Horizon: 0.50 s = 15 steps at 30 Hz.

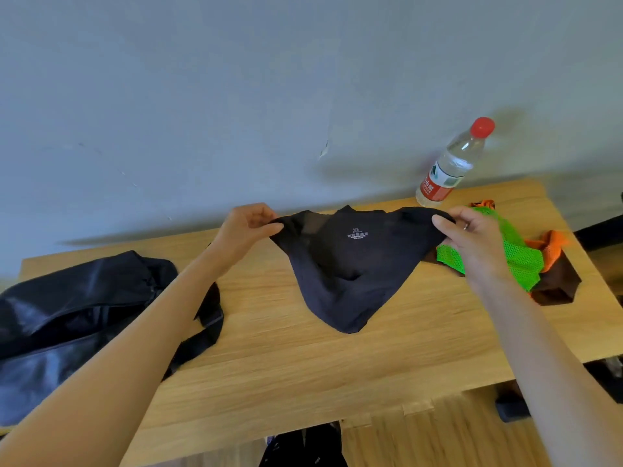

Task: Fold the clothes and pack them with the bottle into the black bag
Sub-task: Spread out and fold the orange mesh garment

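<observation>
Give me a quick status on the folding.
Left hand and right hand pinch the black garment, unfolded. Water bottle, green mesh clothes still out. Black bag unobstructed.

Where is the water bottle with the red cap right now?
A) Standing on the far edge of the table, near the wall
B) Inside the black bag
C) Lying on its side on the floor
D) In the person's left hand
A: the bottle stands upright at the back of the table, while both hands, left and right, hold the black garment and the black bag lies apart at the left.
</observation>
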Available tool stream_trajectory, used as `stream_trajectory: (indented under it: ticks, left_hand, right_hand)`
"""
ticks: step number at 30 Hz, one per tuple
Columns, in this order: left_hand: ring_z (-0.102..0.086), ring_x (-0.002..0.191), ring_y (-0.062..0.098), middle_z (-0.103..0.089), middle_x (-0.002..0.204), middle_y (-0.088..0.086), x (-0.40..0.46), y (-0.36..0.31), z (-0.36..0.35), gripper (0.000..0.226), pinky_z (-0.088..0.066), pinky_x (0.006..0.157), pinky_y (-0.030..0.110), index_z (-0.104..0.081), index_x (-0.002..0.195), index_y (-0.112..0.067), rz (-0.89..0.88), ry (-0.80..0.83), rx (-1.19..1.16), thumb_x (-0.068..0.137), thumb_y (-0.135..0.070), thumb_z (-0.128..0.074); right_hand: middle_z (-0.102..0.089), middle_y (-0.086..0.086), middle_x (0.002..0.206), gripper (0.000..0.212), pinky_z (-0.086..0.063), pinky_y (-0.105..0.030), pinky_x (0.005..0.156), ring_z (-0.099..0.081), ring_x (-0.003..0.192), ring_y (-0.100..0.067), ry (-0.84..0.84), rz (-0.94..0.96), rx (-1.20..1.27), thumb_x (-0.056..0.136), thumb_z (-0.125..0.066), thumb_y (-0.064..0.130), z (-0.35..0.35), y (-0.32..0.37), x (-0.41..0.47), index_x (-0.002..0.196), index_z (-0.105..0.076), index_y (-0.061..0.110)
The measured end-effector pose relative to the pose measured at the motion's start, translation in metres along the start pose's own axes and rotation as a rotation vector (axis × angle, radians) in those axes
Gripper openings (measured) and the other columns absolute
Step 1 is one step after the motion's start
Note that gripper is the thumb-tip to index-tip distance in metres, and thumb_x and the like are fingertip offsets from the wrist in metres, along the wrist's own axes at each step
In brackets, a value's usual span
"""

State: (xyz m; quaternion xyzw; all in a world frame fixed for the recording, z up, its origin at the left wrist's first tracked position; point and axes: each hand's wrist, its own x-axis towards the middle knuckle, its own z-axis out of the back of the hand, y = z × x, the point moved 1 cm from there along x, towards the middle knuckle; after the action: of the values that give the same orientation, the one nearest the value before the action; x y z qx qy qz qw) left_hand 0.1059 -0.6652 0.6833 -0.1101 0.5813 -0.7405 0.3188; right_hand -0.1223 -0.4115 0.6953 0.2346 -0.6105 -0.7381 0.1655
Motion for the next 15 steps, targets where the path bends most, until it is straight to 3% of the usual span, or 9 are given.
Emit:
stream_trajectory:
  ticks: [6, 10, 12, 15]
  left_hand:
    - [-0.064, 0.074, 0.009, -0.067, 0.079, 0.002, -0.011, -0.066, 0.045, 0.010, -0.051, 0.075, 0.017, -0.064, 0.080, -0.010, -0.105, -0.116, 0.077, 0.084, -0.001, -0.065]
    - [-0.064, 0.066, 0.002, -0.067, 0.067, -0.010, -0.026, -0.115, 0.075, 0.014, -0.052, 0.069, 0.014, -0.063, 0.078, -0.012, -0.179, -0.159, 0.073, 0.085, 0.000, -0.064]
    - [-0.064, 0.067, 0.002, -0.068, 0.072, -0.002, -0.034, -0.139, 0.089, 0.014, -0.051, 0.069, 0.012, -0.064, 0.080, -0.014, -0.211, -0.196, 0.086, 0.085, 0.000, -0.064]
    - [-0.064, 0.068, 0.000, -0.067, 0.077, 0.005, -0.045, -0.175, 0.112, 0.017, -0.049, 0.071, 0.010, -0.067, 0.086, -0.017, -0.278, -0.241, 0.119, 0.085, -0.001, -0.064]
  right_hand:
    - [-0.067, 0.014, 0.064, 0.019, -0.049, -0.020, 0.064, -0.060, 0.068, -0.004, 0.016, 0.108, -0.059, 0.086, -0.062, 0.002, -0.002, 0.075, 0.006, 0.080, -0.064, 0.020]
    - [-0.068, 0.013, 0.064, 0.020, -0.052, -0.022, 0.063, -0.061, 0.065, -0.003, 0.014, 0.226, -0.109, 0.085, -0.064, 0.004, -0.004, 0.132, 0.004, 0.077, -0.063, 0.021]
    - [-0.067, 0.011, 0.064, 0.020, -0.051, -0.020, 0.065, -0.061, 0.065, -0.002, 0.020, 0.284, -0.116, 0.085, -0.064, 0.005, -0.006, 0.162, 0.000, 0.075, -0.062, 0.021]
    - [-0.063, 0.012, 0.056, 0.020, -0.047, -0.013, 0.055, -0.059, 0.056, 0.001, 0.051, 0.356, -0.102, 0.087, -0.062, 0.002, -0.011, 0.202, -0.005, 0.072, -0.059, 0.016]
